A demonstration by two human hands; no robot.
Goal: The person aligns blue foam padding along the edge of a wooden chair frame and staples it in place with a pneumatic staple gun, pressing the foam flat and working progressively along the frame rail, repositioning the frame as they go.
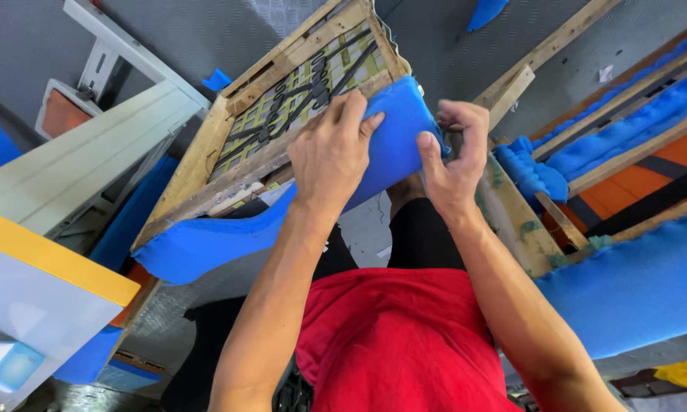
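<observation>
1. Leaning over in a red shirt, both arms reaching forward to the work.
2. Pressing the left hand flat, fingers spread, on the blue foam, pinning it against the frame's edge.
3. Pinching the foam's corner with the right hand, fingers curled shut on it, seemingly pulling it taut round the rail.
4. Trailing down-left under the frame, the rest of the foam strip hanging loose.
5. Showing webbing inside the tilted wooden frame.
6. Lying beyond at right, more foam pieces.
</observation>
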